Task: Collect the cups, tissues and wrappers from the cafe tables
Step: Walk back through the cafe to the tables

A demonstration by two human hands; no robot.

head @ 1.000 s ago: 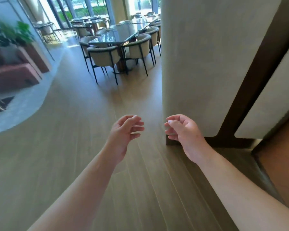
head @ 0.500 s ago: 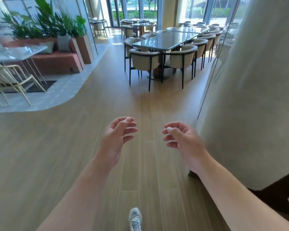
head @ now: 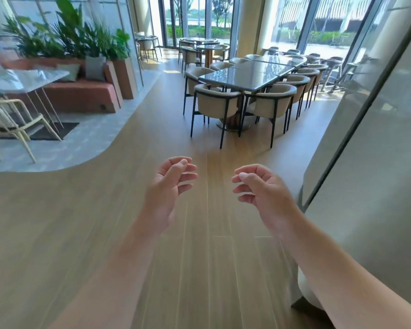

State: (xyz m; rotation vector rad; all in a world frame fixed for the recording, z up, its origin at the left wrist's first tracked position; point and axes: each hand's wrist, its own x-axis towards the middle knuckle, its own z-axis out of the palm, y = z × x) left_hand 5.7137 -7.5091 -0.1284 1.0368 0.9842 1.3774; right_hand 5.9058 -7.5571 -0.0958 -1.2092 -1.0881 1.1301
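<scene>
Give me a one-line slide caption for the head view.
Both hands, left and right, empty, approaching the long cafe table.

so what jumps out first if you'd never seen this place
First come the two bare hands held out in the foreground, the left hand and the right hand, fingers loosely curled and holding nothing. Beyond them, centre right, stands a long glossy dark table ringed with beige chairs. At far left, leafy plants rise behind a terracotta bench.
</scene>
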